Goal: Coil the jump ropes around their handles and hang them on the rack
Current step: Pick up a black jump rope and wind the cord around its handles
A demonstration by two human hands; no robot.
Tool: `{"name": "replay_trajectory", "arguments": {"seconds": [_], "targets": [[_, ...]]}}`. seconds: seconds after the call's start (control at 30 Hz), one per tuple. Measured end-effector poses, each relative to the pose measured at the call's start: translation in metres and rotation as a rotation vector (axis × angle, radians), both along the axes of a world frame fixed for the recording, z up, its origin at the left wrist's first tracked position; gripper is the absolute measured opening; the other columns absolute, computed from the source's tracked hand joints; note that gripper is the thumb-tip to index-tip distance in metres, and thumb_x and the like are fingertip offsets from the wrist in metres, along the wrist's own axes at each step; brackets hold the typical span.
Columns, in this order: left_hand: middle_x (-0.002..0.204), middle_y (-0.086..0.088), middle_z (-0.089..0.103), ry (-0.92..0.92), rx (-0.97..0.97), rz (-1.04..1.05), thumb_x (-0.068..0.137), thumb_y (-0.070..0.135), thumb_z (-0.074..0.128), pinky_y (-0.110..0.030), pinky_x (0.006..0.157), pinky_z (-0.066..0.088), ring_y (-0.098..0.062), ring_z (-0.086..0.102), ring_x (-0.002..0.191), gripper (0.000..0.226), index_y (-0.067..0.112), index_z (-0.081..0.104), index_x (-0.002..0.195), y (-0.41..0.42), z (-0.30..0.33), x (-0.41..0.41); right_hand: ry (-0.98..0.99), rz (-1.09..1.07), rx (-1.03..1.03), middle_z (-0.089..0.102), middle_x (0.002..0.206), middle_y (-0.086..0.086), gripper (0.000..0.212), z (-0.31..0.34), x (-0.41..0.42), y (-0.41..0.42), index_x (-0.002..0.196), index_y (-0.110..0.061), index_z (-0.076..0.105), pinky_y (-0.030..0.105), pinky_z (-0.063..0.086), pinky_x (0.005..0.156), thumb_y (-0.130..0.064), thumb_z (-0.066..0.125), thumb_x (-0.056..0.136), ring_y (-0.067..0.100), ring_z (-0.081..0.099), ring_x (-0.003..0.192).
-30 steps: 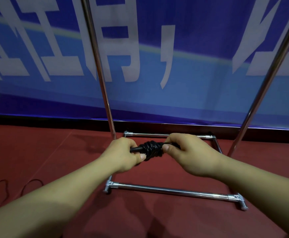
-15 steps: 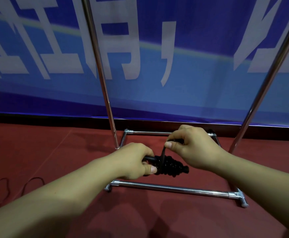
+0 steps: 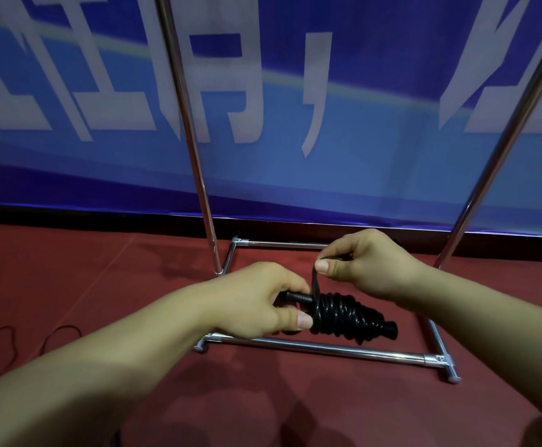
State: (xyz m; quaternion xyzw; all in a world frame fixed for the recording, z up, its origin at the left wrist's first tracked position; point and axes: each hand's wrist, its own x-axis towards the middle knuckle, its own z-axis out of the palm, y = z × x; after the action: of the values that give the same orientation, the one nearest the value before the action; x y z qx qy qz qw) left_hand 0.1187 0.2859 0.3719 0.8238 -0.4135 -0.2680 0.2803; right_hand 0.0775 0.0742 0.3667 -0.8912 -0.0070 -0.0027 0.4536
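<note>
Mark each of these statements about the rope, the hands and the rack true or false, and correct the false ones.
1. The left hand grips the handle end of the black jump rope. True.
2. The right hand is open and holds nothing. False: it pinches a strand of the rope.
3. The coiled rope already hangs on the rack. False: both hands hold it above the rack's base.
4. The floor is red. True.
</note>
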Motion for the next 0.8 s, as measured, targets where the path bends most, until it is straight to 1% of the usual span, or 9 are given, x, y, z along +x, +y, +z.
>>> {"name": "replay_trajectory", "arguments": {"seconds": [0.07,0.23,0.33,0.4,0.47,0.57,0.63,0.73,0.8], "targets": [[0.094,-0.005,0.073,0.077,-0.079,-0.025,0.094,0.029,0.068,-0.048,0.089,0.054,-0.026,0.067,0.091,0.013,0.020,0.071,0.103,0.002,0.003,-0.002,0.044,0.030,0.130,0.074,0.074,-0.009,0.003,0.001,0.001,-0.004,0.078,-0.023,0.077,0.010,0.047,0.064,-0.023,0.080,0.079,-0.003,0.065,0.068],[0.076,0.001,0.057,0.350,-0.350,-0.046,0.098,0.009,0.062,-0.023,0.069,0.049,-0.007,0.056,0.072,0.005,0.011,0.064,0.094,0.004,0.014,-0.009,0.085,0.085,0.288,0.069,0.061,-0.005,0.020,0.011,0.003,-0.013,0.077,-0.014,0.073,0.016,0.048,0.052,-0.031,0.074,0.068,0.003,0.062,0.053],[0.077,0.001,0.059,0.400,-0.455,-0.021,0.094,0.012,0.061,-0.024,0.069,0.052,-0.009,0.059,0.073,0.008,0.009,0.065,0.100,0.002,0.014,-0.010,0.089,0.077,0.341,0.068,0.061,0.003,0.016,0.005,0.001,-0.014,0.072,-0.015,0.074,0.023,0.047,0.049,-0.029,0.079,0.078,0.014,0.060,0.052],[0.076,0.002,0.062,0.396,-0.518,0.024,0.095,0.012,0.061,-0.023,0.067,0.052,-0.008,0.060,0.071,0.012,0.008,0.065,0.105,-0.001,0.015,-0.010,0.024,0.097,0.291,0.064,0.064,0.005,0.016,-0.003,0.002,-0.017,0.069,-0.012,0.069,0.030,0.045,0.057,-0.025,0.076,0.073,0.018,0.057,0.059],[0.073,0.002,0.063,0.382,-0.584,0.117,0.095,0.015,0.063,-0.022,0.064,0.052,-0.007,0.060,0.067,0.013,0.006,0.065,0.105,-0.002,0.015,-0.010,-0.019,0.079,0.212,0.055,0.057,-0.001,0.016,-0.003,-0.001,-0.014,0.062,-0.010,0.055,0.026,0.041,0.053,-0.019,0.065,0.070,0.010,0.049,0.054],[0.071,-0.001,0.065,0.363,-0.653,0.269,0.093,0.020,0.065,-0.023,0.062,0.051,-0.012,0.060,0.064,0.017,0.006,0.067,0.102,-0.004,0.014,-0.007,-0.095,0.052,0.171,0.053,0.061,0.002,0.027,0.000,0.001,-0.002,0.065,-0.013,0.055,0.023,0.037,0.047,-0.005,0.066,0.089,0.010,0.042,0.054],[0.070,0.000,0.066,0.342,-0.661,0.367,0.097,0.016,0.062,-0.022,0.060,0.051,-0.011,0.059,0.062,0.012,0.007,0.068,0.098,-0.006,0.013,-0.007,-0.102,0.082,0.206,0.060,0.065,0.004,0.023,0.000,0.001,0.009,0.071,-0.019,0.067,0.024,0.040,0.049,-0.018,0.065,0.094,0.010,0.046,0.053],[0.068,0.002,0.066,0.309,-0.630,0.520,0.099,0.016,0.060,-0.021,0.056,0.051,-0.009,0.059,0.059,0.016,0.009,0.068,0.088,-0.009,0.011,-0.005,-0.053,0.083,0.127,0.045,0.053,0.003,0.031,-0.006,0.004,0.015,0.063,-0.023,0.069,0.023,0.036,0.047,-0.037,0.066,0.091,0.012,0.041,0.046],[0.067,0.003,0.067,0.278,-0.576,0.622,0.099,0.020,0.063,-0.022,0.055,0.050,-0.008,0.061,0.058,0.017,0.009,0.069,0.087,-0.008,0.008,0.000,-0.066,0.105,0.009,0.039,0.051,0.000,0.037,-0.006,0.006,0.020,0.064,-0.015,0.069,0.020,0.031,0.045,-0.040,0.066,0.091,0.009,0.035,0.045]]}}
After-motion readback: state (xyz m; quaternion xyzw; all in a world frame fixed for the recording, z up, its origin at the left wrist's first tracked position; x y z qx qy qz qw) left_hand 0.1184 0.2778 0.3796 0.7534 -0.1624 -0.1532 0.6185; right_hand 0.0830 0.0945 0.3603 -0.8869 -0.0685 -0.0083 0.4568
